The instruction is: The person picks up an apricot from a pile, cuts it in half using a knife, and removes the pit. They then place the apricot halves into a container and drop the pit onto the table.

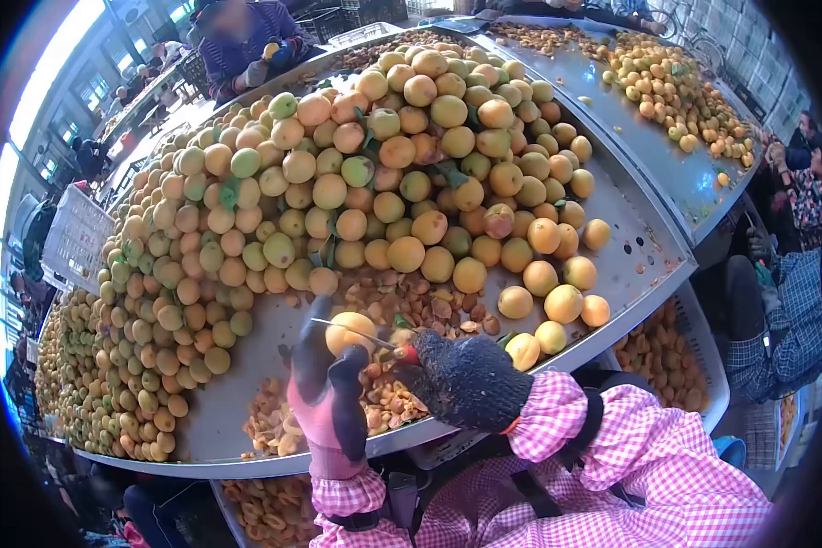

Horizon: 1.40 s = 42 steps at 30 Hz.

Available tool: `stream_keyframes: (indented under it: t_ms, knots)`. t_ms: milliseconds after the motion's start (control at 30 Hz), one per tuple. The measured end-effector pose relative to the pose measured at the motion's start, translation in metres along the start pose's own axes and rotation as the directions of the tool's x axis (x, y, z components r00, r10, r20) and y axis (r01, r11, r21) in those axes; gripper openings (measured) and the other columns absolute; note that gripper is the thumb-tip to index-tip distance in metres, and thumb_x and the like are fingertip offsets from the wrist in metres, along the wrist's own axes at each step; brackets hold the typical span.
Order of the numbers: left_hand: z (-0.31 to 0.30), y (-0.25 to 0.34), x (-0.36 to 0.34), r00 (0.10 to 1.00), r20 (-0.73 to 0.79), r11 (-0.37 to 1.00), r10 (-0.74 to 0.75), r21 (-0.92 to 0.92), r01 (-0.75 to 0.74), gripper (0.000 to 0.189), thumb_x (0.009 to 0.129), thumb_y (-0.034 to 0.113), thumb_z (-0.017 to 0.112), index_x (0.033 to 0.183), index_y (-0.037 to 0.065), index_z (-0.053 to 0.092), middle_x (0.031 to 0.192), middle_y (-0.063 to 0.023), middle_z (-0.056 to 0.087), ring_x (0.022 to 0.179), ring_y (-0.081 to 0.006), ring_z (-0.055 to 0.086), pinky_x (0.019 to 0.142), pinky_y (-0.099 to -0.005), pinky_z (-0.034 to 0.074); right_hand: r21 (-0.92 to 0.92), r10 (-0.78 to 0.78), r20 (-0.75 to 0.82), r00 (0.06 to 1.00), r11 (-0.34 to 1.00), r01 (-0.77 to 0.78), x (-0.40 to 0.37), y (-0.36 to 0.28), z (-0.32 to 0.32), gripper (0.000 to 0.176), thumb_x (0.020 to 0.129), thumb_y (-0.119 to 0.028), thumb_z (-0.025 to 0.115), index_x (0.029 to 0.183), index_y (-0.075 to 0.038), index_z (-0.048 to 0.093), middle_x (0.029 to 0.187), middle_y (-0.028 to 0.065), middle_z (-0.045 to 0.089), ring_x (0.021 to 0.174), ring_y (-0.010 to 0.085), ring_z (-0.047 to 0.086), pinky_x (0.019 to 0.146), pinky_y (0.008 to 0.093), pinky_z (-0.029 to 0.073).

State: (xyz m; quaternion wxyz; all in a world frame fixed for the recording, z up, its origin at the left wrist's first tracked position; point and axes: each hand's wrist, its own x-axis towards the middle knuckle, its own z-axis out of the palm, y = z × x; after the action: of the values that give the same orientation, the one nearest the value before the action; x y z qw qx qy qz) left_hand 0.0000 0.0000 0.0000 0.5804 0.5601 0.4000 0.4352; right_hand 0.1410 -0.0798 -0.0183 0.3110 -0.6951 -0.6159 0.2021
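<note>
My left hand (327,384), in a pink and dark glove, is closed on an apricot (348,334) near the front of the metal table. In a black knit glove, my right hand (461,376) grips a small knife (405,353) with a red handle. Its thin blade (352,330) lies across the apricot. Beneath and behind my hands are loose pits (429,306) and cut apricot pieces (388,397). A large heap of whole apricots (338,192) rises just beyond.
The metal table's raised front rim (447,434) runs before me. Below it stand crates of apricot halves (662,356). A second table (603,100) at the upper right bears more apricots. One person (247,46) works across the heap; others sit at the right.
</note>
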Motion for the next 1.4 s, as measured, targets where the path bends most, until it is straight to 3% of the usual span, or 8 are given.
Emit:
stream_keyframes:
  t_ms: [300, 433, 500, 867, 1000, 1167, 1300, 1400]
  knots:
    - [-0.019, 0.01, 0.005, 0.981, 0.172, 0.974, 0.085, 0.193, -0.118, 0.076, 0.07, 0.01, 0.08, 0.133, -0.003, 0.04, 0.097, -0.0111, 0.065, 0.094, -0.018, 0.062, 0.085, -0.0304, 0.048, 0.146, -0.055, 0.3, 0.952, 0.989, 0.011, 0.013, 0.009, -0.046, 0.031, 0.09, -0.036, 0.055, 0.096, -0.006, 0.055, 0.063, 0.0187, 0.061, 0.059, 0.0388, 0.061, 0.052, 0.0478, 0.046]
    - [-0.006, 0.011, 0.006, 0.991, 0.11, 0.966, 0.082, 0.234, -0.106, 0.074, 0.07, 0.005, 0.076, 0.134, -0.004, 0.041, 0.097, -0.0116, 0.063, 0.085, -0.0208, 0.064, 0.081, -0.0301, 0.052, 0.128, -0.064, 0.147, 0.987, 0.991, 0.045, 0.012, 0.003, -0.029, 0.033, 0.089, -0.036, 0.056, 0.097, -0.004, 0.055, 0.065, 0.02, 0.061, 0.062, 0.0394, 0.061, 0.054, 0.0473, 0.046]
    - [0.001, -0.007, 0.006, 0.993, 0.049, 0.98, 0.108, -0.171, -0.098, 0.06, 0.086, 0.031, 0.063, 0.129, -0.006, 0.045, 0.099, -0.0143, 0.062, 0.095, -0.0196, 0.061, 0.08, -0.0297, 0.05, 0.24, -0.059, 0.014, 0.998, 0.969, 0.054, 0.01, -0.001, -0.014, 0.034, 0.089, -0.036, 0.057, 0.097, -0.004, 0.055, 0.067, 0.0204, 0.061, 0.062, 0.0396, 0.061, 0.054, 0.0475, 0.046]
    - [-0.008, 0.006, 0.0, 0.986, 0.147, 0.997, -0.076, 0.021, 0.073, 0.043, 0.08, 0.01, 0.063, 0.118, -0.007, 0.056, 0.096, -0.0126, 0.066, 0.086, -0.0167, 0.063, 0.078, -0.028, 0.05, -0.064, -0.179, 0.15, 0.972, 0.98, 0.19, 0.004, 0.014, -0.024, 0.031, 0.09, -0.036, 0.055, 0.099, -0.007, 0.054, 0.066, 0.0155, 0.062, 0.057, 0.035, 0.063, 0.05, 0.0451, 0.048]
    - [0.004, -0.003, 0.002, 0.994, 0.09, 0.983, -0.068, -0.165, 0.083, 0.055, 0.084, 0.026, 0.065, 0.124, -0.009, 0.051, 0.101, -0.0133, 0.063, 0.09, -0.0183, 0.061, 0.082, -0.0287, 0.049, -0.094, -0.11, 0.044, 0.993, 0.989, 0.114, 0.01, 0.008, -0.013, 0.036, 0.09, -0.041, 0.054, 0.093, -0.005, 0.057, 0.069, 0.0153, 0.062, 0.06, 0.0328, 0.063, 0.049, 0.0438, 0.047]
    - [0.009, -0.003, -0.002, 0.997, 0.056, 0.996, 0.05, 0.074, -0.054, 0.052, 0.086, 0.026, 0.061, 0.125, -0.007, 0.051, 0.099, -0.013, 0.063, 0.091, -0.0178, 0.06, 0.085, -0.0294, 0.047, -0.15, -0.184, -0.148, 0.972, 0.975, 0.162, 0.003, 0.012, -0.007, 0.033, 0.087, -0.04, 0.059, 0.087, -0.006, 0.06, 0.067, 0.0144, 0.058, 0.058, 0.0323, 0.06, 0.05, 0.0429, 0.046]
    - [0.014, -0.005, -0.003, 0.999, 0.031, 0.989, -0.03, 0.148, 0.026, 0.036, 0.091, 0.022, 0.056, 0.117, -0.004, 0.058, 0.091, -0.0069, 0.064, 0.086, -0.0137, 0.06, 0.079, -0.0258, 0.046, -0.122, -0.135, -0.102, 0.986, 0.985, 0.122, 0.002, 0.008, 0.001, 0.036, 0.085, -0.042, 0.059, 0.088, -0.007, 0.059, 0.071, 0.0135, 0.062, 0.057, 0.0308, 0.062, 0.049, 0.0424, 0.047]
    - [0.017, -0.02, 0.0, 0.965, -0.23, 0.987, -0.128, 0.063, 0.146, 0.026, 0.087, 0.017, 0.063, 0.104, -0.003, 0.066, 0.087, -0.0034, 0.064, 0.075, -0.0079, 0.057, 0.066, -0.0229, 0.045, -0.011, -0.189, 0.035, 0.981, 0.982, 0.189, 0.008, 0.005, -0.007, 0.033, 0.089, -0.038, 0.055, 0.09, -0.005, 0.058, 0.068, 0.0145, 0.06, 0.058, 0.0324, 0.062, 0.049, 0.0436, 0.046]
